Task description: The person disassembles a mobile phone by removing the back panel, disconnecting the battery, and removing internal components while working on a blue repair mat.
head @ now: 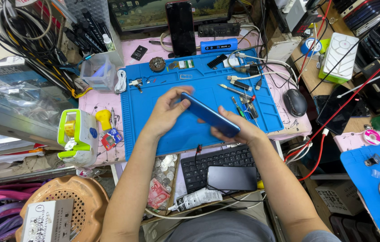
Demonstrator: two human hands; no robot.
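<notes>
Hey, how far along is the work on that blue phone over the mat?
Done: tools are laid out, tweezers and small parts on the blue repair mat. In hand: the blue phone is held above the mat, left hand at its upper end, right hand under its lower end. Left: the phone looks closed, with no opening visible; another dark phone lies on the keyboard.

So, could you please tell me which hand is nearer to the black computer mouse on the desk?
Right. The right hand, holding the blue phone at its lower end, sits just left of the mouse. The left hand grips the phone's far end, further away.
</notes>
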